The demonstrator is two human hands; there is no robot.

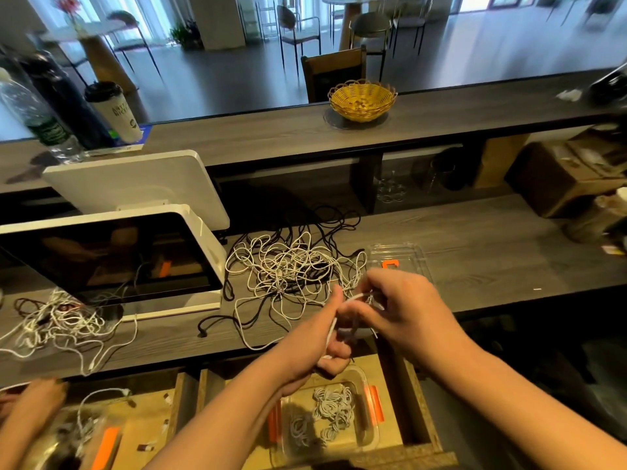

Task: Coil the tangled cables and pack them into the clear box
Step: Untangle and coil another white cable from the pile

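Both hands work one thin white cable (342,308) over the open drawer: left hand (325,337) grips the coil, right hand (397,310) pinches its end, so it drops straight into the clear plastic box with orange latches (364,432). Tangled white and black cable pile (291,269) waits on the grey wood counter (492,252).

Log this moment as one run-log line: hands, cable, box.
left hand: grips white cable | right hand: pinches same cable | clear box: in drawer, holds white coils | tangled pile: on counter
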